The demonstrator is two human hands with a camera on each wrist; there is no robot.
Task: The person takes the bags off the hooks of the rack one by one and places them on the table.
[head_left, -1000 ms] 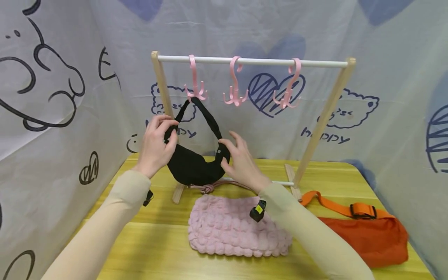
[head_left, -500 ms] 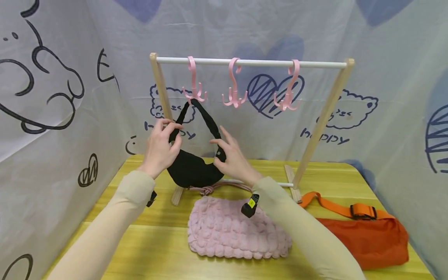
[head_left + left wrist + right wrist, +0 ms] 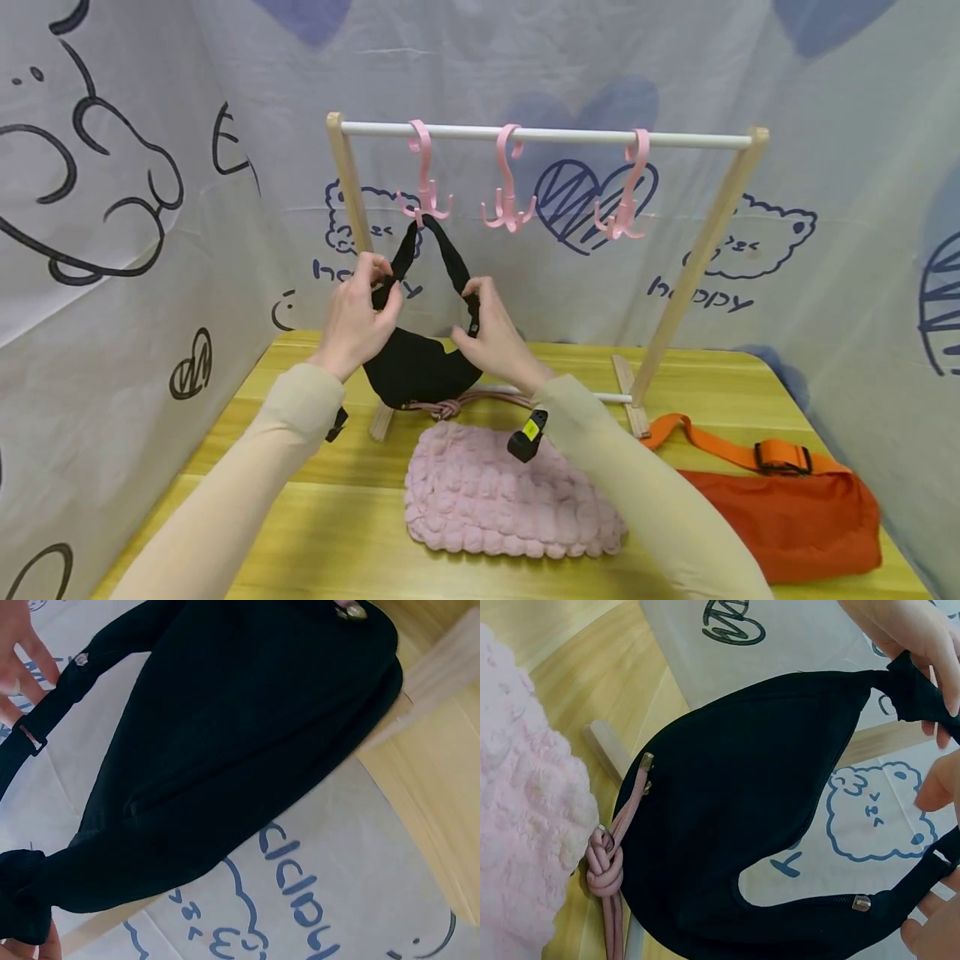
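Note:
A black shoulder bag (image 3: 420,367) hangs in front of the rack's left side, the top of its strap (image 3: 450,254) right at the lower prongs of the left pink hook (image 3: 427,196). My left hand (image 3: 356,321) pinches the strap's left side, above the bag body. On the other side, my right hand (image 3: 498,337) holds the strap near its buckle, thumb toward the bag. The right wrist view shows the bag body (image 3: 727,795) spread between both hands, with a metal zip pull (image 3: 861,903) on its edge.
Two more pink hooks (image 3: 508,196) hang along the white rail (image 3: 570,135). A pink puffy bag (image 3: 510,492) lies on the wooden table (image 3: 345,517) in front, its knotted handle (image 3: 447,408) just under the black bag. At right lies an orange-red bag (image 3: 795,521).
Both hands have shifted, the left slightly rightward and the right leftward, its fingers curling in on the strap. The strap sides are closer together, and the left hook has swung slightly right.

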